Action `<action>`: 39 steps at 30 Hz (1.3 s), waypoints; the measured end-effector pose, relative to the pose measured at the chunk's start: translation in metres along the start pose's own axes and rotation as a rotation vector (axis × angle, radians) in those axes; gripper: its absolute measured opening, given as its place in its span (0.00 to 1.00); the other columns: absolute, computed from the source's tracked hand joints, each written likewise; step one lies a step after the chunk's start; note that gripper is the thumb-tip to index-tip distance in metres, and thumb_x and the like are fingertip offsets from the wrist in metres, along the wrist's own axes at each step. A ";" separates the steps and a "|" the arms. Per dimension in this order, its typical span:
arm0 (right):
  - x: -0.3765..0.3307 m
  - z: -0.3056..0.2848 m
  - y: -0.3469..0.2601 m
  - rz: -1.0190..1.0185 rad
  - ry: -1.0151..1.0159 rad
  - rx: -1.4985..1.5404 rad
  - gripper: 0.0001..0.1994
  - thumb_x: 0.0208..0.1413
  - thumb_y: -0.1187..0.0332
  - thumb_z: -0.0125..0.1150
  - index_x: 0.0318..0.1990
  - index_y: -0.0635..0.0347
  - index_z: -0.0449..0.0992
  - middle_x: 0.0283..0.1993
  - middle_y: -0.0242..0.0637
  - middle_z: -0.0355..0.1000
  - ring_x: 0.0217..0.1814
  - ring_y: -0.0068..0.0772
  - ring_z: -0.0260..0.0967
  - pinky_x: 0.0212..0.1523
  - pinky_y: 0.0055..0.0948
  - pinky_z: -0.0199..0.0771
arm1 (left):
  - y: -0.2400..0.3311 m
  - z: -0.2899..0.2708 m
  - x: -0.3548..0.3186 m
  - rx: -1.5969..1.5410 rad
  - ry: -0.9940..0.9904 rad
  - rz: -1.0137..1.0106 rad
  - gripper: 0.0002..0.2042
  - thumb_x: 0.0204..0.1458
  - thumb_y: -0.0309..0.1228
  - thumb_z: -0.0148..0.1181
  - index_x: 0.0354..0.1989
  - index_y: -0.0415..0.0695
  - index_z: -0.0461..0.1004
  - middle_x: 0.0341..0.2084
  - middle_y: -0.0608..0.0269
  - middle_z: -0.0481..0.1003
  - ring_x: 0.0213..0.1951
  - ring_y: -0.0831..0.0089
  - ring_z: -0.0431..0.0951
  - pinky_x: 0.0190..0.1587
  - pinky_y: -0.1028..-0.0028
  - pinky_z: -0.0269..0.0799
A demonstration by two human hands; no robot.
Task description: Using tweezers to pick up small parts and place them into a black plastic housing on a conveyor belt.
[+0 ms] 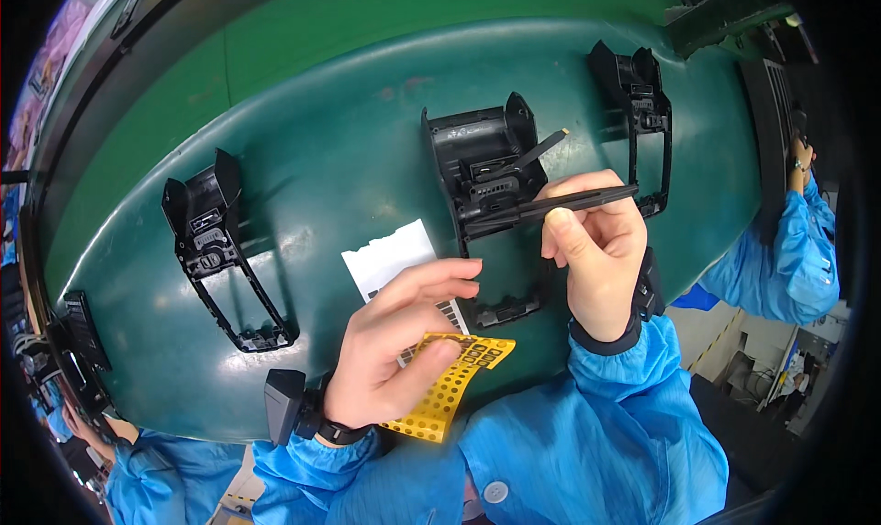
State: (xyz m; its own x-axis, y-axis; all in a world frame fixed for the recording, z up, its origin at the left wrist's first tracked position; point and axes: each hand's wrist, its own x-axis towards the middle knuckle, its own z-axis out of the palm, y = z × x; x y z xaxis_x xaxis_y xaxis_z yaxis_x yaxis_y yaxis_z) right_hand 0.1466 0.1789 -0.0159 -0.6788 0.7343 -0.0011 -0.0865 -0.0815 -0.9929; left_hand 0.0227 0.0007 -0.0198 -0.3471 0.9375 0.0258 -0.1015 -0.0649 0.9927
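Pinched between my left thumb and fingers is a yellow sheet with rows of dark round and square stickers (427, 417). My left hand (381, 364) is closed on it, with the index and middle fingers reaching right. A white sheet with dark printed blocks (393, 257) lies partly under that hand. My right hand (601, 254) grips a pair of black tweezers (574, 201) between thumb and fingers. Their tips point left, over the middle black plastic frame (477, 144); contact cannot be told. A thin black strip with a pale tip (543, 149) slants up from that frame.
On the green mat (330, 139), a similar black frame (206, 217) lies to the left and another (642, 103) at the far right. Dark racks stand at both table ends. Co-workers' blue sleeves (780, 259) show at right and lower left.
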 end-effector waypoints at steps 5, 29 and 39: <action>-0.001 0.000 0.001 -0.008 -0.005 -0.007 0.10 0.56 0.79 0.61 0.45 0.65 0.72 0.38 0.34 0.71 0.33 0.18 0.68 0.31 0.19 0.71 | -0.002 0.000 0.000 0.002 0.002 0.006 0.03 0.50 0.21 0.56 0.27 0.34 0.71 0.56 0.43 0.67 0.52 0.54 0.75 0.53 0.62 0.70; -0.014 0.002 0.012 -0.545 -0.093 -0.398 0.16 0.42 0.85 0.66 0.40 0.63 0.74 0.39 0.47 0.75 0.38 0.40 0.76 0.38 0.28 0.75 | -0.001 0.000 -0.004 0.130 0.148 -0.046 0.06 0.54 0.22 0.55 0.36 0.31 0.76 0.48 0.43 0.75 0.45 0.63 0.79 0.47 0.69 0.74; -0.015 0.008 -0.012 -0.197 -0.206 0.147 0.10 0.58 0.80 0.55 0.46 0.68 0.65 0.46 0.48 0.67 0.37 0.33 0.76 0.37 0.24 0.79 | 0.000 0.005 -0.005 0.194 0.308 -0.032 0.06 0.51 0.21 0.60 0.36 0.32 0.78 0.38 0.53 0.80 0.39 0.68 0.80 0.42 0.74 0.74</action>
State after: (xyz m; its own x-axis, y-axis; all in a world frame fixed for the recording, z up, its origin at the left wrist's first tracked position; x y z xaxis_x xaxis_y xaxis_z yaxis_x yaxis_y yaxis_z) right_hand 0.1518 0.1633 -0.0034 -0.7706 0.5947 0.2290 -0.3255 -0.0585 -0.9437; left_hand 0.0296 -0.0026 -0.0197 -0.6140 0.7892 -0.0130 0.0519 0.0569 0.9970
